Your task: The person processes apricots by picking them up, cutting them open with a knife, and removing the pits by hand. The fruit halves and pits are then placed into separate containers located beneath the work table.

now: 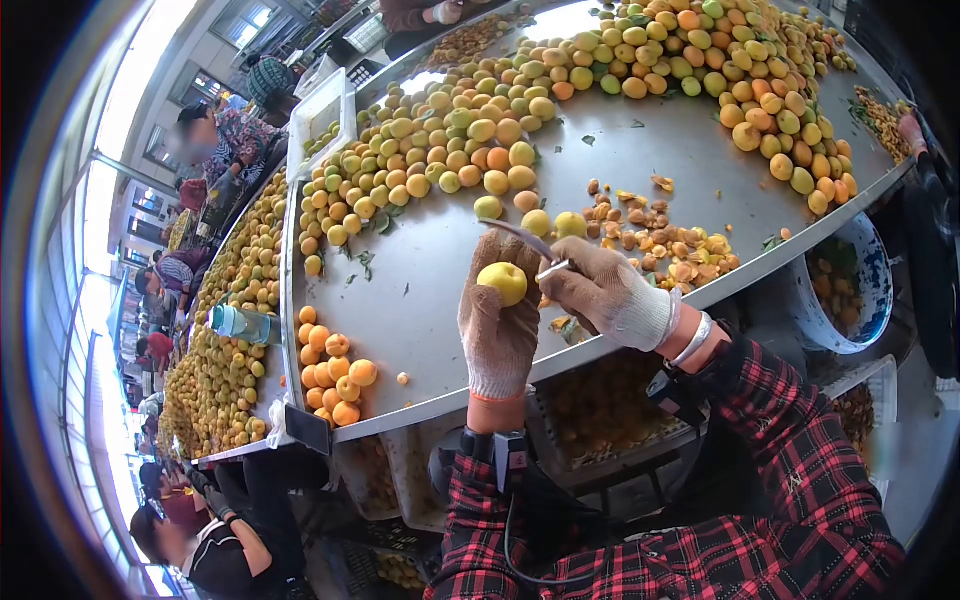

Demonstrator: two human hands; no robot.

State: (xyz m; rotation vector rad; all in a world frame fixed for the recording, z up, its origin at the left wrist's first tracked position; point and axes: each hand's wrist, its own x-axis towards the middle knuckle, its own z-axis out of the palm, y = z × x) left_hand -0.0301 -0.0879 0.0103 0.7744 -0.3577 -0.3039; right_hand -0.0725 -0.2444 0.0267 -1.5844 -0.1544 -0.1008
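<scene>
In the head view, a round, smooth yellow fruit [503, 284] is held above the grey metal table [420, 300], towards its near edge, by the left hand [497, 330] in a brown-and-white knit glove, fingers curled partly around it. It is judged light, fairly firm and easily bruised, best gripped by its sides, clear of the blade. By the right hand [612, 298], gloved alike, a curved metal knife [520, 238] is gripped in closed fingers. Yellow-and-brown scraps [690, 242] are scattered towards the near edge; loose yellow-green fruits [536, 222] are crowded just beyond the blade.
</scene>
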